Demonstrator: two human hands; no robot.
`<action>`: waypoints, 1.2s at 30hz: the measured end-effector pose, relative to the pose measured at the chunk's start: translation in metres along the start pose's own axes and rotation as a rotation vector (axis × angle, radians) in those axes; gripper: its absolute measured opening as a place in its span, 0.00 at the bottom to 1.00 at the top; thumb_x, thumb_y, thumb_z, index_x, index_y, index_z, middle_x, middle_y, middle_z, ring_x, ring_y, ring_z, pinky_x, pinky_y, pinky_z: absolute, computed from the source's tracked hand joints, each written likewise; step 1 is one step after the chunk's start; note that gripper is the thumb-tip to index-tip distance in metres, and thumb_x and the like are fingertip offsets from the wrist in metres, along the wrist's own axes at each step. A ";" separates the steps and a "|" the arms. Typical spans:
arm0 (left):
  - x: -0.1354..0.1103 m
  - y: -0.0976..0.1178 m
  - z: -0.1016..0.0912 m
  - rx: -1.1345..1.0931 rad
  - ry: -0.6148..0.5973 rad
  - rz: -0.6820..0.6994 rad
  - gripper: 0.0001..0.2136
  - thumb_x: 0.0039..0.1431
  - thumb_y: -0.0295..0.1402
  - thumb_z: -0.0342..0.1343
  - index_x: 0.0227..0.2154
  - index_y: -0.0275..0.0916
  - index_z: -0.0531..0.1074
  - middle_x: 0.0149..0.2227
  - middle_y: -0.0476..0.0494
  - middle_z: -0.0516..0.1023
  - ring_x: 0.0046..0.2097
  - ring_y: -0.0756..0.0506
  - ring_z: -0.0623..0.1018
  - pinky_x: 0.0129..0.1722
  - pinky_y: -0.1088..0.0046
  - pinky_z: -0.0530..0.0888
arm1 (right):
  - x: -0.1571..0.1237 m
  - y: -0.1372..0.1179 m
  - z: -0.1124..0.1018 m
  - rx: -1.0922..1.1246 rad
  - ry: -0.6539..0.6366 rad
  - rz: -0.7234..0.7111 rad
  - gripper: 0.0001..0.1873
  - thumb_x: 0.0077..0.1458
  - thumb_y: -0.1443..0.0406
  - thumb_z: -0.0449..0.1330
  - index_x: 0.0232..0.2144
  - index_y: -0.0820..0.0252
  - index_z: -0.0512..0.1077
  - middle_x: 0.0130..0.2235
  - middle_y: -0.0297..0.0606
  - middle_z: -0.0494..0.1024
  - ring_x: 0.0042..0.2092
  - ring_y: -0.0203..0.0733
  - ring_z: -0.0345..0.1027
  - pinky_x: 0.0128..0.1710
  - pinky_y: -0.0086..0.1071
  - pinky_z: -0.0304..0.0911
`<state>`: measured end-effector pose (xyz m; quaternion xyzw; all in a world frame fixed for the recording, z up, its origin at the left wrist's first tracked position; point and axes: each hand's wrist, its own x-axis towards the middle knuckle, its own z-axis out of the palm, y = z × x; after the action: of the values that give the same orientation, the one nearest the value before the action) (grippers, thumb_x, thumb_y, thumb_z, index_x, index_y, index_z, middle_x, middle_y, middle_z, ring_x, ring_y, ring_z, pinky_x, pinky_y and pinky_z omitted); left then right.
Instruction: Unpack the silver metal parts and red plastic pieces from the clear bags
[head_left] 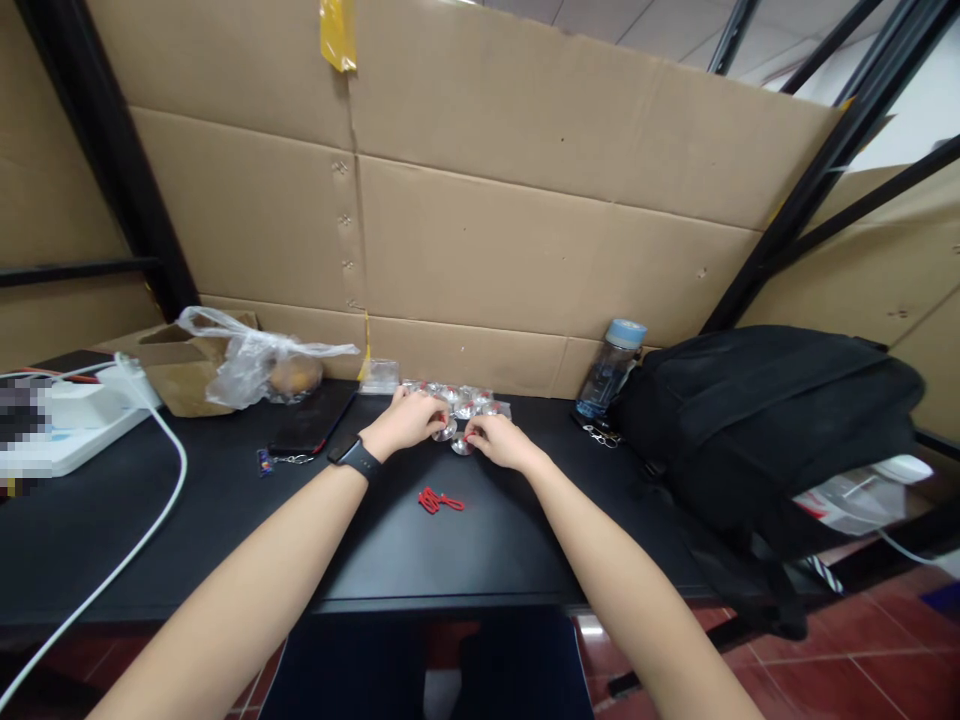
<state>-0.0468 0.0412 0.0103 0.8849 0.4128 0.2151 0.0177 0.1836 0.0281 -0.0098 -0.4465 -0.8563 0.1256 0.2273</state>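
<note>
My left hand (405, 420), with a dark watch on the wrist, is closed on a shiny silver disc (445, 432) that has a bit of red at its middle, much like a finger cymbal. In my right hand (501, 441), pinched by its red part, is a second silver disc (461, 446). The two discs are held side by side, low over the black table (375, 560); I cannot tell whether they touch. Several more silver pieces with red bits, in clear wrapping (466, 397), lie just behind my hands. A bunched red cord (439, 501) rests nearer to me.
At left are a power strip (75, 440) with a white cable, a cardboard box (187, 370), a plastic bag (259, 365) and a black phone-like slab (311, 425). A clear case (379, 377) stands behind. To the right are a bottle (611, 370) and black backpack (765, 430).
</note>
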 end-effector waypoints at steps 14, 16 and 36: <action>0.015 0.007 0.012 -0.658 0.250 -0.098 0.10 0.60 0.40 0.58 0.36 0.39 0.77 0.39 0.42 0.83 0.42 0.44 0.81 0.46 0.68 0.74 | 0.006 -0.014 0.001 0.881 0.312 0.209 0.13 0.53 0.57 0.65 0.35 0.59 0.71 0.39 0.39 0.79 0.37 0.40 0.78 0.32 0.30 0.72; 0.016 0.008 0.018 -0.702 0.239 -0.090 0.10 0.60 0.39 0.58 0.36 0.38 0.77 0.40 0.42 0.83 0.42 0.44 0.81 0.47 0.67 0.75 | 0.004 -0.017 0.003 1.009 0.280 0.220 0.16 0.52 0.55 0.67 0.34 0.58 0.68 0.43 0.39 0.78 0.36 0.39 0.79 0.34 0.31 0.74; 0.011 -0.006 0.000 -0.498 0.160 -0.057 0.12 0.61 0.41 0.56 0.36 0.39 0.79 0.40 0.44 0.83 0.42 0.44 0.80 0.47 0.68 0.73 | 0.000 -0.019 -0.005 1.024 0.178 0.124 0.29 0.42 0.60 0.74 0.48 0.57 0.74 0.42 0.40 0.81 0.33 0.39 0.78 0.36 0.35 0.76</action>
<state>-0.0446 0.0529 0.0130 0.8214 0.3720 0.3788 0.2083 0.1721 0.0175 0.0023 -0.3371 -0.6345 0.5029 0.4805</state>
